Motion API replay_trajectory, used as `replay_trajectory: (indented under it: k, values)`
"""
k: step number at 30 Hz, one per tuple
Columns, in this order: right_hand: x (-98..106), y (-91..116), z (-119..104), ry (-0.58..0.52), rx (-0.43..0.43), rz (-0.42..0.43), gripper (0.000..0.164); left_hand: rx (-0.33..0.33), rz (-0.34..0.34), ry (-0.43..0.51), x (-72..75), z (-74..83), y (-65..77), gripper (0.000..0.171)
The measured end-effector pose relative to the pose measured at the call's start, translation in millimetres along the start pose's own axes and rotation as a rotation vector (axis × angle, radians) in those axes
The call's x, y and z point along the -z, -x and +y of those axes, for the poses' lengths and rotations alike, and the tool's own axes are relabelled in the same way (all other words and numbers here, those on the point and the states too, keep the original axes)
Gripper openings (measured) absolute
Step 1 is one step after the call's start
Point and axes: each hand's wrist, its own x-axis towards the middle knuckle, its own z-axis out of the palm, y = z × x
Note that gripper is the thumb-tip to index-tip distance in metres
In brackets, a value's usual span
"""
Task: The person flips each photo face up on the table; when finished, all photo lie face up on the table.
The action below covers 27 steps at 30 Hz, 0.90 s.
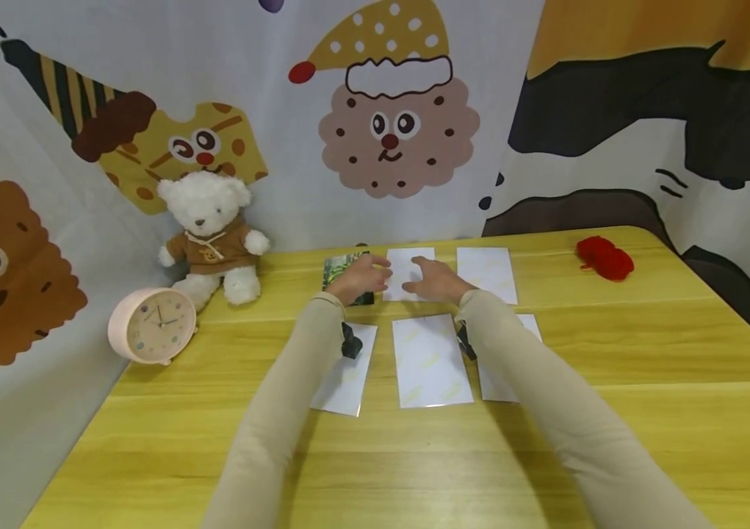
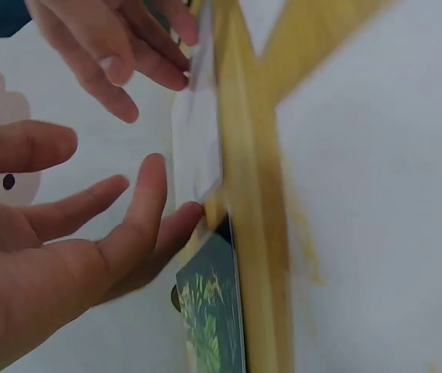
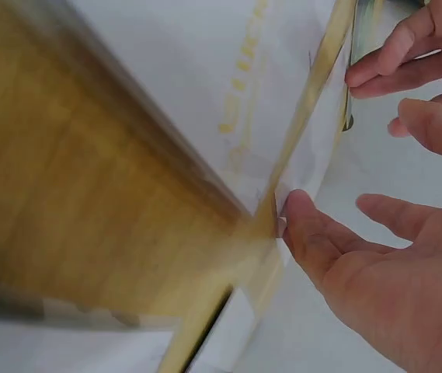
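In the head view both hands reach to the back row of cards, one on each side of a white card (image 1: 401, 264) lying face down. My left hand (image 1: 360, 279) is over a green picture card (image 1: 341, 262), its loosely bent fingers holding nothing. In the left wrist view, a fingertip (image 2: 193, 211) comes right at the white card's corner. My right hand (image 1: 441, 282) has its fingers spread at the other side of that card. The right wrist view has one fingertip (image 3: 298, 203) at the card's edge, with no grip around it.
Another white card (image 1: 488, 275) lies at the back right. Nearer are a left card (image 1: 356, 378), a middle card (image 1: 430, 364) and a right card (image 1: 496, 382). A white teddy bear (image 1: 211, 235), pink clock (image 1: 153, 325) and red plush item (image 1: 604, 257) stand around on the wooden table (image 1: 401, 470).
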Motion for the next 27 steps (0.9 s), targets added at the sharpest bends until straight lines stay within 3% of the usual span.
replay_trajectory:
  k: [7, 10, 14, 17, 22, 27]
  values:
    - [-1.3, 0.0, 0.5, -0.035, 0.047, 0.017, 0.076, -0.038, 0.086, 0.267, 6.4, 0.8, -2.2, 0.048]
    - [-1.5, 0.3, -0.5, -0.044, 0.087, 0.037, 0.071, -0.056, 0.092, 0.365, 8.7, 0.2, -2.4, 0.049]
    - [-2.8, 0.4, -5.9, -0.036, 0.145, 0.064, 0.064, -0.075, 0.089, 0.390, 9.4, 0.2, -2.3, 0.053]
    - [-3.9, 1.5, -12.3, -0.091, 0.167, 0.070, 0.061, -0.106, 0.092, 0.401, 7.8, 1.5, -1.8, 0.053]
    - [-3.2, 5.3, -19.5, -0.200, 0.151, 0.074, 0.058, -0.159, 0.080, 0.447, 1.6, 4.9, -1.2, 0.051]
    - [0.8, 7.7, -19.4, -0.257, 0.136, 0.072, 0.058, -0.167, 0.072, 0.446, 0.5, 4.6, -2.5, 0.051]
